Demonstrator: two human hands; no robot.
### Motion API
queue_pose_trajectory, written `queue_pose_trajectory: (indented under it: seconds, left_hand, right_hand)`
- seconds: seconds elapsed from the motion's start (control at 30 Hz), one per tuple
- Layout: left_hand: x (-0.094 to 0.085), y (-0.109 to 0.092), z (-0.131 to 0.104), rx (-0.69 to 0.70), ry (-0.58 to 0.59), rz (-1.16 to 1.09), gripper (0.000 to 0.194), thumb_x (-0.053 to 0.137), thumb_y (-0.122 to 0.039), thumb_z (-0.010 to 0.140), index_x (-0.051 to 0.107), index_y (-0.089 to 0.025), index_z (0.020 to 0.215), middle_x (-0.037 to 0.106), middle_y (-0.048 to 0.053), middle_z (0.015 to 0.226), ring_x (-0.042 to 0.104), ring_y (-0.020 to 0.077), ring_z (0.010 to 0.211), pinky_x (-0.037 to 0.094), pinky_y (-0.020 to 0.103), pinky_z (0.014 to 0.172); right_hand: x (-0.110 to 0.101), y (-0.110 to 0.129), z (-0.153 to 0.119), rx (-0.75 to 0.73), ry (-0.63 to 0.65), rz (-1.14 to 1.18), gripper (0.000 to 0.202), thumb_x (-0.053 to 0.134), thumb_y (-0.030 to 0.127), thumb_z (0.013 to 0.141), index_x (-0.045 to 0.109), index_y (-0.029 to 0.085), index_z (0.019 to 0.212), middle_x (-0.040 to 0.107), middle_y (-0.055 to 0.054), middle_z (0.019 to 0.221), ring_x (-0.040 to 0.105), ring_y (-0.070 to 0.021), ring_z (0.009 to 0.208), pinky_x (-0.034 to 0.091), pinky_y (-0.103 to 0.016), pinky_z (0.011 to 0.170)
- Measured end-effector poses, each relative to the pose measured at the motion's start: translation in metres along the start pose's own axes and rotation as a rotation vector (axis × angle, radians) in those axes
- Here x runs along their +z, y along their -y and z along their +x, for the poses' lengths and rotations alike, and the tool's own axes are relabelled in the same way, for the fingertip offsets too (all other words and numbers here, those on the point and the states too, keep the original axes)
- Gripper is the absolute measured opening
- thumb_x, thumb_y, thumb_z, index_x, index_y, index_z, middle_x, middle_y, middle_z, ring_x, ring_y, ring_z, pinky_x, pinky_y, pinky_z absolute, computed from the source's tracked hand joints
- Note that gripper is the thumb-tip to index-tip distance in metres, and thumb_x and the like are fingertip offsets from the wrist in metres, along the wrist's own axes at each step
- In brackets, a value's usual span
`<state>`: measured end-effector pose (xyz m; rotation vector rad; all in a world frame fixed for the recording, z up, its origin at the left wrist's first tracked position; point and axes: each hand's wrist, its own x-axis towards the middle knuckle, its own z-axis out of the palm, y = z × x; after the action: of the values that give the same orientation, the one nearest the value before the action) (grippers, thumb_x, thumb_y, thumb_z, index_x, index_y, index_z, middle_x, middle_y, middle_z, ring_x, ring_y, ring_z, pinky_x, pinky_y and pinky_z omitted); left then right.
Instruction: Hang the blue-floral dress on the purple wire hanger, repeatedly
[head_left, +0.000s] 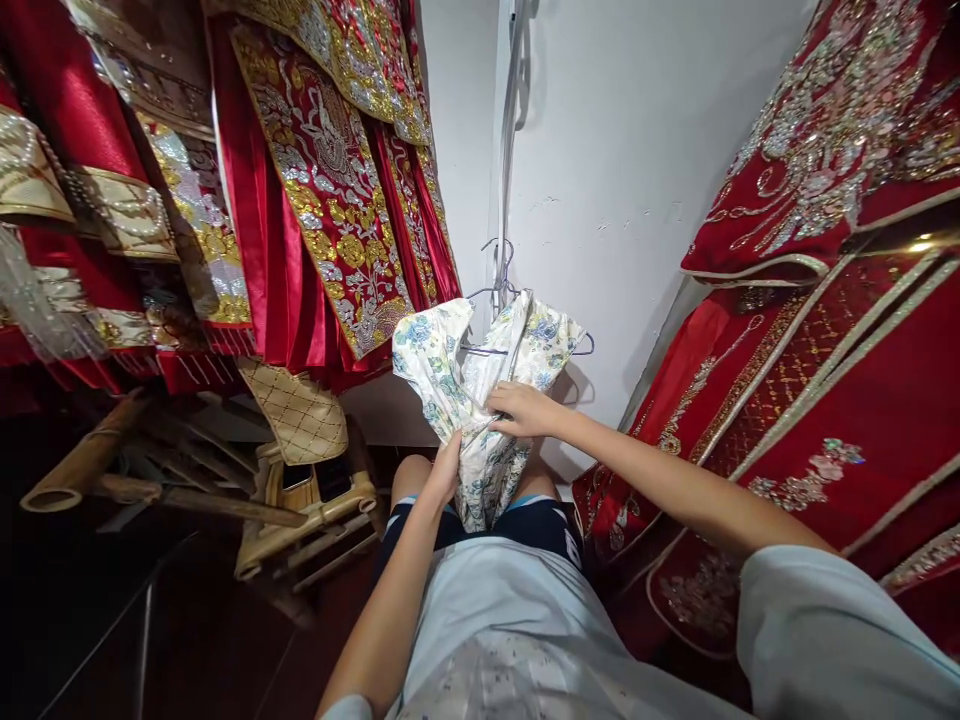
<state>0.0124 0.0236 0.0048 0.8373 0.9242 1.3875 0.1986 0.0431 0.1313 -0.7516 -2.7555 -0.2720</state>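
Observation:
A white dress-like garment with a blue, green and yellow floral print (480, 470) hangs in front of my lap on a thin purple hanger (587, 346). My left hand (448, 468) grips the garment's left edge around its waist, thumb on top and the other fingers hidden behind the cloth. Higher and to the right, my right hand (521, 410) lies on the front of the bodice with its fingers bent against the fabric; whether they pinch a fold is hard to see. The lower part of the garment drops between my knees.
Red embroidered costumes (330, 200) hang at the left, and more beaded red garments (810, 380) crowd the right. A bamboo chair (300, 530) stands low at the left. Behind the hanger, a white strap (510, 130) runs down the pale wall (615, 130).

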Motion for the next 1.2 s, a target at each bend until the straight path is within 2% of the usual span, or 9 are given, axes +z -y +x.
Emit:
queue_pose_trajectory:
  seconds: [0.13, 0.27, 0.33, 0.37, 0.5, 0.73, 0.97, 1.07, 1.2]
  left_hand:
    - [-0.005, -0.001, -0.01, 0.169, -0.165, 0.098, 0.05, 0.062, -0.045, 0.09, 0.051, -0.022, 0.133, 0.059, 0.014, 0.138, 0.049, 0.0309, 0.137, 0.038, 0.043, 0.115]
    - [-0.005, 0.004, -0.027, 0.704, -0.398, 0.484, 0.057, 0.066, -0.042, 0.087, 0.042, -0.022, 0.136, 0.045, 0.017, 0.144, 0.039, 0.0316, 0.139, 0.029, 0.048, 0.118]
    - [0.002, 0.006, -0.031, 0.939, -0.306, 0.702, 0.053, 0.069, -0.039, 0.086, 0.046, -0.021, 0.13, 0.05, 0.017, 0.133, 0.045, 0.0325, 0.131, 0.032, 0.05, 0.113]
    - [0.007, 0.007, -0.032, 0.967, -0.196, 0.749, 0.049, 0.069, -0.038, 0.086, 0.048, -0.021, 0.127, 0.054, 0.015, 0.128, 0.049, 0.0314, 0.125, 0.035, 0.049, 0.11]
    - [0.027, 0.001, -0.027, 0.742, 0.172, 0.729, 0.019, 0.055, -0.037, 0.095, 0.051, -0.021, 0.104, 0.06, 0.007, 0.097, 0.06, 0.022, 0.093, 0.046, 0.036, 0.088]
    - [0.024, -0.025, -0.022, 0.612, 0.421, 0.846, 0.022, 0.05, -0.035, 0.096, 0.044, -0.021, 0.081, 0.052, -0.001, 0.074, 0.053, 0.0158, 0.071, 0.041, 0.027, 0.07]
    - [0.029, -0.032, -0.035, 0.548, 0.636, 1.115, 0.014, 0.054, -0.023, 0.089, 0.046, -0.022, 0.077, 0.054, -0.001, 0.067, 0.05, 0.0172, 0.062, 0.031, 0.028, 0.06]
    - [0.031, -0.032, -0.041, 0.556, 0.671, 1.214, 0.013, 0.054, -0.019, 0.085, 0.046, -0.022, 0.075, 0.054, 0.0, 0.065, 0.049, 0.0187, 0.06, 0.029, 0.029, 0.058]
    - [0.033, -0.052, -0.036, 0.603, 0.715, 1.253, 0.013, 0.053, -0.025, 0.09, 0.054, -0.023, 0.077, 0.064, 0.004, 0.074, 0.058, 0.0221, 0.07, 0.037, 0.031, 0.064]
  right_hand:
    - [0.002, -0.003, 0.002, 0.028, 0.007, -0.004, 0.02, 0.063, 0.032, 0.093, 0.062, 0.016, 0.08, 0.066, -0.01, 0.081, 0.054, -0.0245, 0.084, 0.038, -0.034, 0.072]
    - [-0.001, 0.002, -0.003, -0.012, -0.002, -0.008, 0.025, 0.053, 0.032, 0.099, 0.06, 0.017, 0.08, 0.063, -0.009, 0.081, 0.052, -0.0235, 0.083, 0.036, -0.034, 0.073]
    - [0.001, 0.005, -0.007, -0.038, -0.031, -0.025, 0.026, 0.048, 0.03, 0.101, 0.06, 0.017, 0.082, 0.063, -0.009, 0.08, 0.051, -0.0234, 0.082, 0.037, -0.034, 0.073]
    - [0.002, 0.006, -0.009, -0.048, -0.053, -0.036, 0.027, 0.046, 0.029, 0.102, 0.061, 0.017, 0.083, 0.063, -0.009, 0.08, 0.051, -0.0233, 0.082, 0.037, -0.034, 0.074]
    - [0.011, 0.008, -0.015, -0.094, -0.163, -0.079, 0.029, 0.041, 0.026, 0.104, 0.062, 0.015, 0.087, 0.064, -0.01, 0.083, 0.051, -0.0228, 0.081, 0.038, -0.034, 0.075]
    - [0.015, -0.014, -0.02, -0.011, -0.301, -0.066, 0.028, 0.045, 0.026, 0.103, 0.068, 0.017, 0.09, 0.071, -0.008, 0.084, 0.057, -0.0231, 0.082, 0.038, -0.036, 0.075]
    - [-0.041, -0.072, 0.021, 0.338, -0.598, -0.083, 0.026, 0.049, 0.027, 0.101, 0.073, 0.018, 0.096, 0.074, -0.01, 0.107, 0.057, -0.0274, 0.092, 0.041, -0.041, 0.078]
    - [-0.065, -0.084, 0.039, 0.388, -0.644, -0.114, 0.024, 0.051, 0.026, 0.099, 0.074, 0.017, 0.096, 0.072, -0.011, 0.111, 0.057, -0.0288, 0.097, 0.042, -0.041, 0.081]
    - [-0.073, -0.08, 0.042, 0.342, -0.639, -0.078, 0.026, 0.049, 0.027, 0.101, 0.074, 0.018, 0.101, 0.07, -0.012, 0.108, 0.058, -0.0287, 0.1, 0.043, -0.041, 0.085]
